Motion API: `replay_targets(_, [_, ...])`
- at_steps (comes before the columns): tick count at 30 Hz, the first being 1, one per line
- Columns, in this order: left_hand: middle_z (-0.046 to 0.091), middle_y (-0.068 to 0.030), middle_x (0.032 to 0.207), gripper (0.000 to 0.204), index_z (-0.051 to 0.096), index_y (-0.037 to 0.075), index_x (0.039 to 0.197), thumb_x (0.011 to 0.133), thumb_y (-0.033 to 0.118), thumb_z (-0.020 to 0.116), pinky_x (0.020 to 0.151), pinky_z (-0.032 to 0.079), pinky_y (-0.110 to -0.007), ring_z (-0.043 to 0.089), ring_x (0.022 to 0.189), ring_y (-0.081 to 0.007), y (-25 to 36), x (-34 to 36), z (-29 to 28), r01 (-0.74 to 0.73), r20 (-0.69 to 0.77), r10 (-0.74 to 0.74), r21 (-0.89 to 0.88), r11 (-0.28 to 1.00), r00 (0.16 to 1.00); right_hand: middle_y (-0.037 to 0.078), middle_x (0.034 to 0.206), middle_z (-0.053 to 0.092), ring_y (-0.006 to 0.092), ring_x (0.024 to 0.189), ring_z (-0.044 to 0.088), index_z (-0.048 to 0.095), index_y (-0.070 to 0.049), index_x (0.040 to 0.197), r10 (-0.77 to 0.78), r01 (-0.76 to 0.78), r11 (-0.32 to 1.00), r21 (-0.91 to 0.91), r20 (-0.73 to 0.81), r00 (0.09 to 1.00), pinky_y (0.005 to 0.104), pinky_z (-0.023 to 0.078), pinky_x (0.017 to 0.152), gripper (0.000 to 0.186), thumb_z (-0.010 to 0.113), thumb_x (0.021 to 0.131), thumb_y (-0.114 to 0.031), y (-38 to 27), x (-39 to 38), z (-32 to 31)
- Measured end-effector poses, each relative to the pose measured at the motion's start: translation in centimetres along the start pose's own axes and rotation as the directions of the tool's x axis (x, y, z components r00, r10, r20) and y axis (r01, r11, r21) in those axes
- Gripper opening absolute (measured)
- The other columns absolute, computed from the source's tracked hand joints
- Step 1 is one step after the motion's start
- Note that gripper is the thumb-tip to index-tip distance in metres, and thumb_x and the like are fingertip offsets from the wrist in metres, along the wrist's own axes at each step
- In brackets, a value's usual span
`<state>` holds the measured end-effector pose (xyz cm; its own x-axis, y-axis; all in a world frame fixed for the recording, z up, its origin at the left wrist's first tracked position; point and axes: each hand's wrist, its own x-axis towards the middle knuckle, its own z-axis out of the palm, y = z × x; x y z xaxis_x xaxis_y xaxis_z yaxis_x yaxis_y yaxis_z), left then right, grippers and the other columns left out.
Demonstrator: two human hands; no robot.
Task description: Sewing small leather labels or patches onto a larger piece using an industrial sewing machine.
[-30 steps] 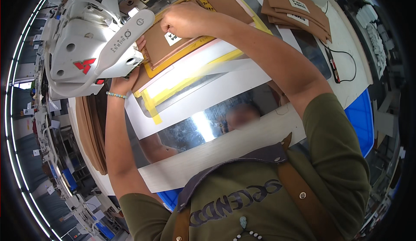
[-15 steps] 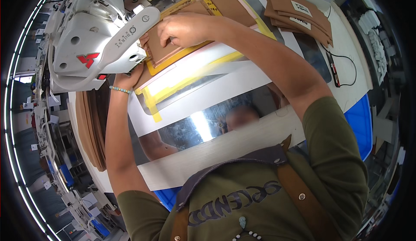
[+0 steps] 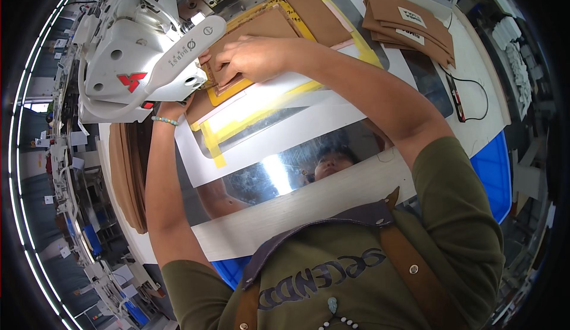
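My right hand (image 3: 254,57) lies over a brown leather-like panel (image 3: 270,24) set inside a yellow-edged frame (image 3: 234,91). Its fingers are bent but apart, with the tips resting near the frame's near edge, and I see nothing gripped in them. At the left, the white machine head (image 3: 119,72) hides most of my left hand (image 3: 173,109). A few of its fingertips show past the machine at the panel's left edge. Whether they hold the panel cannot be seen. A beaded bracelet (image 3: 164,120) circles the left wrist.
Several brown pieces with white labels (image 3: 409,24) are stacked at the far right. A small red-and-black tool (image 3: 457,98) with a dark cord lies below them. More brown sheets (image 3: 127,178) stand at the left. Yellow tape (image 3: 218,146), white paper (image 3: 332,107) and a shiny plate (image 3: 285,173) surround the frame.
My right hand has come down toward me, from the middle of the panel to the frame's near edge. Its fingers now reach lower. The left hand stays mostly behind the machine head.
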<state>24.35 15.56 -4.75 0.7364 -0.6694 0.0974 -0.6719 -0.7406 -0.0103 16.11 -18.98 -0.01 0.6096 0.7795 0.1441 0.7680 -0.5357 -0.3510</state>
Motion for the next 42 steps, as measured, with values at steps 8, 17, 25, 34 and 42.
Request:
replay_targets(8, [0.071, -0.0094, 0.139, 0.048, 0.066, 0.007, 0.140, 0.092, 0.002, 0.070, 0.114, 0.049, -0.034, 0.066, 0.129, -0.0225, 5.4, 3.3, -2.9, -0.275, -0.251, 0.188, -0.377, 0.884, 0.950, 0.006, 0.143, 0.066, 0.0255, 0.133, 0.058, 0.079, -0.020, 0.128, -0.037, 0.035, 0.998, -0.052, -0.048, 0.998, 0.0438, 0.044, 0.113, 0.047, 0.062, 0.089, -0.002, 0.6, 0.5, 0.4])
replay_targets(17, [0.072, -0.0056, 0.131, 0.040, 0.068, 0.007, 0.136, 0.097, 0.007, 0.070, 0.103, 0.051, -0.031, 0.065, 0.117, -0.0167, 4.2, 3.0, -1.5, -0.246, -0.291, 0.146, -0.346, 0.905, 0.946, 0.005, 0.119, 0.069, 0.0259, 0.126, 0.060, 0.081, -0.019, 0.120, 0.051, -0.039, 0.987, -0.157, 0.074, 0.996, 0.0444, 0.050, 0.107, 0.034, 0.070, 0.089, -0.009, -0.3, 2.0, -0.5])
replay_targets(25, [0.068, -0.0137, 0.129, 0.028, 0.064, 0.007, 0.130, 0.103, 0.013, 0.056, 0.108, 0.048, -0.040, 0.063, 0.122, -0.0300, 0.3, 1.7, 2.5, -0.075, -0.166, 0.066, -0.052, 0.996, 0.984, 0.005, 0.122, 0.070, 0.0277, 0.124, 0.062, 0.082, -0.018, 0.120, 0.060, -0.050, 0.987, -0.153, 0.059, 0.996, 0.0459, 0.052, 0.106, 0.035, 0.066, 0.091, -0.007, 0.0, 2.4, 0.4])
replay_targets(34, [0.075, -0.0152, 0.115, 0.021, 0.072, 0.007, 0.115, 0.099, 0.020, 0.065, 0.096, 0.055, -0.046, 0.069, 0.112, -0.0359, -2.0, 1.5, 4.1, 0.017, -0.234, -0.026, -0.042, 0.999, 0.972, 0.006, 0.127, 0.071, 0.0285, 0.126, 0.062, 0.082, -0.015, 0.116, 0.016, -0.011, 0.998, -0.059, 0.093, 0.996, 0.0473, 0.051, 0.105, 0.033, 0.060, 0.092, -0.008, 0.4, 2.3, 0.2])
replay_targets(42, [0.071, -0.0134, 0.128, 0.030, 0.066, 0.000, 0.132, 0.104, 0.012, 0.065, 0.103, 0.050, -0.038, 0.065, 0.118, -0.0256, 3.5, -1.9, 3.4, 0.335, -0.207, -0.542, -0.596, 0.730, 0.814, 0.008, 0.132, 0.070, 0.0292, 0.133, 0.057, 0.073, -0.005, 0.126, 0.061, -0.068, 0.990, -0.123, -0.063, 0.996, 0.0453, 0.046, 0.114, 0.037, 0.055, 0.094, -0.011, 0.4, 2.4, 1.2])
